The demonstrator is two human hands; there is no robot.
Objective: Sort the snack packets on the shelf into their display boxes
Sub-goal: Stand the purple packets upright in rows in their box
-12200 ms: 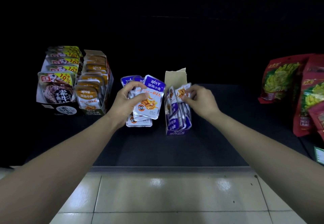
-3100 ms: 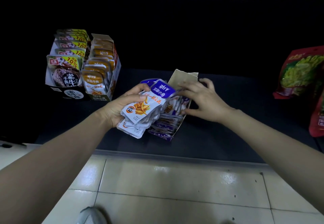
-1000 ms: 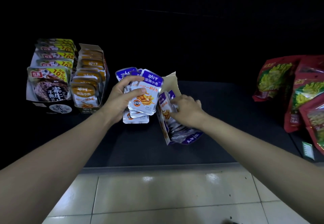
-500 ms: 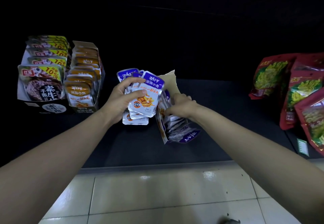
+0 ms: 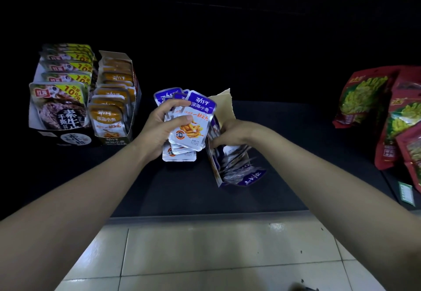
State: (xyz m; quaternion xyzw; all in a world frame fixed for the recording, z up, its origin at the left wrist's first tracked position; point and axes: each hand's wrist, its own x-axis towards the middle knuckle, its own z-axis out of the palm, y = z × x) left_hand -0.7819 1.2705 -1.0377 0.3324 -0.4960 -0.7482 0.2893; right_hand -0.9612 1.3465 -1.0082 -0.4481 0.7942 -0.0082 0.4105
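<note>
Your left hand point(image 5: 163, 128) grips a fanned stack of purple fish packets point(image 5: 193, 126), thumb across the front one. It is raised just left of the purple box point(image 5: 248, 177), with the stack's edge close to the box's torn cardboard flap. Your right hand point(image 5: 230, 131) is at the mouth of that box with fingers curled in among the packets already filed there. Whether it pinches one or only presses them back, you cannot tell from this angle. The box sits tilted on the dark shelf point(image 5: 182, 190), its front end swung toward you and to the right.

Well left of the purple box stand the orange box point(image 5: 114, 110) and beyond it the beef snack box point(image 5: 57, 108), both full and in rows. Far right of it lean the red bags point(image 5: 398, 119).

You look to be midway through loading the purple box. For the next move, hold the filed packets back to make a gap, then pass one packet across from the stack and slide it in upright. Steady the box first, since its tilt could let the row spill out.
</note>
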